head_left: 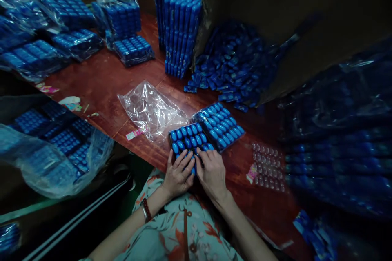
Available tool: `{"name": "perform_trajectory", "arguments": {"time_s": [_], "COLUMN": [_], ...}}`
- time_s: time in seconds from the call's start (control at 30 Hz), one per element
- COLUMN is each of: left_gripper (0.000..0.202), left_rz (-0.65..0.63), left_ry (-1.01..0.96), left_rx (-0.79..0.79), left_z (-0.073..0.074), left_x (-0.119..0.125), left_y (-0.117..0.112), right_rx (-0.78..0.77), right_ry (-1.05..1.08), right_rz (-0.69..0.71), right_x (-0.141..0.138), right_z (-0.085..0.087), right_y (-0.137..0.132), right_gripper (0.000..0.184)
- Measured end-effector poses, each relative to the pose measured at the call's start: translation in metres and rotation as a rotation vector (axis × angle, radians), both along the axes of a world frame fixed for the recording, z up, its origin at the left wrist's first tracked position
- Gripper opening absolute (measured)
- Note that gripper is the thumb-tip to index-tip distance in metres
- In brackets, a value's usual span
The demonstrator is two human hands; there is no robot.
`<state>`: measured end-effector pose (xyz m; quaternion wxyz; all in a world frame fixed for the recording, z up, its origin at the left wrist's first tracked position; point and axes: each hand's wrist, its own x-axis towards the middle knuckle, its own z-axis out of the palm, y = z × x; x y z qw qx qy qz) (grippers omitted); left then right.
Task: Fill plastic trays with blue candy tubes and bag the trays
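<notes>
A tray of upright blue capsule-shaped pieces (188, 136) sits at the near edge of the red-brown table (101, 77). Both hands rest on its near rows. My left hand (178, 173) lies over the tray with fingers spread and bent onto the blue pieces. My right hand (211, 171) presses its curled fingertips onto the pieces beside it. A second filled tray (222, 124) stands touching the first, just behind and to the right. I cannot see whether either hand grips a single piece.
An empty clear bag (151, 110) lies left of the trays. A loose heap of blue pieces (232, 65) spills from a cardboard box (275, 12). Stacked trays (180, 28) stand behind, bagged trays (125, 28) at far left, and an empty clear blister tray (268, 165) at right.
</notes>
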<state>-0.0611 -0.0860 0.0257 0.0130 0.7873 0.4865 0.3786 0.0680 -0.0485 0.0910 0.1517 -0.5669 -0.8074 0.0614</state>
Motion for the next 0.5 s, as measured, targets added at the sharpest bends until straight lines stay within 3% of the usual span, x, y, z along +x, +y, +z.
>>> {"name": "perform_trajectory", "arguments": {"time_s": [0.13,0.23,0.37,0.5], "left_gripper": [0.044,0.043,0.042,0.044], "left_rz": [0.004,-0.021,-0.043,-0.042], "left_ry": [0.0,0.016,-0.004,-0.016], "left_rx": [0.002,-0.01,-0.05,-0.076], "left_z": [0.0,0.0,-0.001,-0.001], "left_x": [-0.001,-0.003,-0.007,-0.009], "left_y": [0.001,0.0,-0.003,-0.006], "right_rx": [-0.105,-0.157,-0.105,0.018], "right_ry": [-0.095,0.024,0.261,0.279], "right_rz": [0.036,0.024,-0.135,-0.176], "right_x": [0.003,0.011,0.02,0.019], "right_z": [0.015,0.021,0.016,0.005], "right_y": [0.005,0.009,0.006,-0.003], "right_gripper": [0.029,0.025,0.019,0.024]}}
